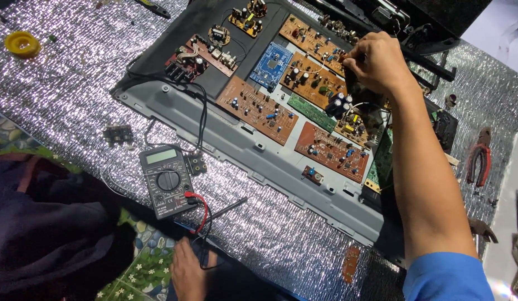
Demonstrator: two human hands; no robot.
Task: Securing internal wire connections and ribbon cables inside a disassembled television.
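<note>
An electronics repair workshop: circuit boards crowd an opened grey chassis at centre frame, a multimeter sits lower left, and pliers lie on the silver foil mat at right.

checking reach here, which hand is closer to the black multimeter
Left. The left hand rests on the floor just below the multimeter, by its red and black leads. The right hand is far off to the upper right, over the brown circuit boards.
</note>
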